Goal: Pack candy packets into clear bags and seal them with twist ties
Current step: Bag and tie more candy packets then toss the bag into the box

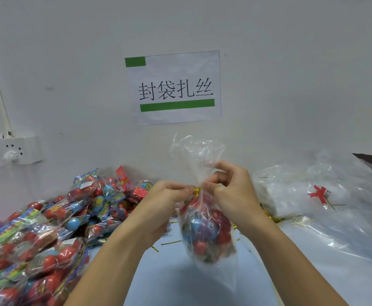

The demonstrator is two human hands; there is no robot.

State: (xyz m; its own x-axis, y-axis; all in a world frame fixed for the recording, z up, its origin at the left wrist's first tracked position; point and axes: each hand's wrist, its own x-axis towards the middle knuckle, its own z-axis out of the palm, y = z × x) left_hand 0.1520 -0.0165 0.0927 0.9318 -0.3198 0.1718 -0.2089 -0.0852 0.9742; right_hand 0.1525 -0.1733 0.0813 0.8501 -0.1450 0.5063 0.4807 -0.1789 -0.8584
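- Pale grey wall (291, 74) seen behind the work area, with a paper sign (174, 87) taped to it directly above the clear bag; power strip (10, 151) mounted far left of the bag.
- Light blue table (174, 281) seen beneath the bag.
- Clear bag (205, 230) held upright at centre, filled with red and blue candy packets (202, 228); long axis vertical, open top flared upward above the neck.
- Gold twist tie (196, 191) wrapped at the gathered neck of the bag, right between both hands.
- Left hand (167, 195) pinching the tie end on the left side of the neck, fingers curled.
- Right hand (229, 186) clenched on the gathered neck itself, on its right side, thumb and fingers closed round the plastic just above the tie.
- Both hands at equal height and equally near the neck; tie lies horizontal, crosswise to the bag axis.
- Judged: twisting step in progress; next move turns on rotating the tie ends about that horizontal axis while the neck is kept bunched by the right hand.
- Pile of unpacked candy packets (48, 235) lying left of the bag.
- Stack of empty clear bags (313, 195) lying right of the bag, with loose gold ties (271, 217) between it and the bag.
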